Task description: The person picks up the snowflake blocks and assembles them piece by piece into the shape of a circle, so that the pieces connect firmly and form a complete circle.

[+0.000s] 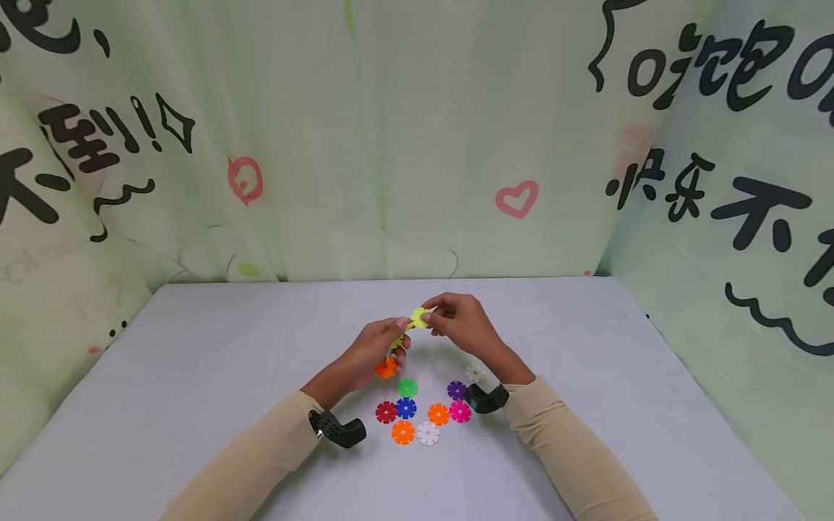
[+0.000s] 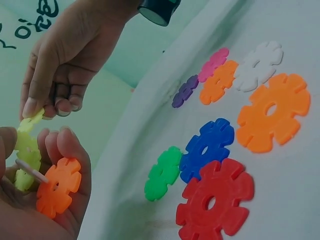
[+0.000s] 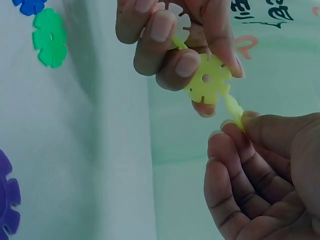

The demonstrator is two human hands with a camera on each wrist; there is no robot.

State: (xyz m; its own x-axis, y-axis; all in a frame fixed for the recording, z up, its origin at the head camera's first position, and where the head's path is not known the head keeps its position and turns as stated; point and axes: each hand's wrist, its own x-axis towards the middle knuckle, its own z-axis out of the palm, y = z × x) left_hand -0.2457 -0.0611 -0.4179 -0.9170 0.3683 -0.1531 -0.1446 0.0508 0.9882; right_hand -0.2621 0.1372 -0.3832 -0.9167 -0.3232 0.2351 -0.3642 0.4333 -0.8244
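Both hands meet over the far middle of the table around a short chain of notched plastic discs (snowflake building pieces). My left hand (image 1: 374,353) holds the chain, fingers curled round it: an orange disc (image 2: 59,189), a white disc (image 3: 181,24) and a yellow disc (image 3: 207,79). Between thumb and fingers, my right hand (image 1: 461,323) pinches a second yellow disc (image 1: 420,317). In the right wrist view that second disc shows nearly edge-on, its rim touching the first yellow disc's rim. How deeply their slots interlock, I cannot tell.
On the white table (image 1: 215,376) nearer the body lie several loose discs: green (image 1: 407,388), blue (image 1: 406,408), red (image 1: 386,412), purple (image 1: 457,391), pink (image 1: 460,412), two orange, and two white. A printed curtain (image 1: 391,145) hangs behind the table.
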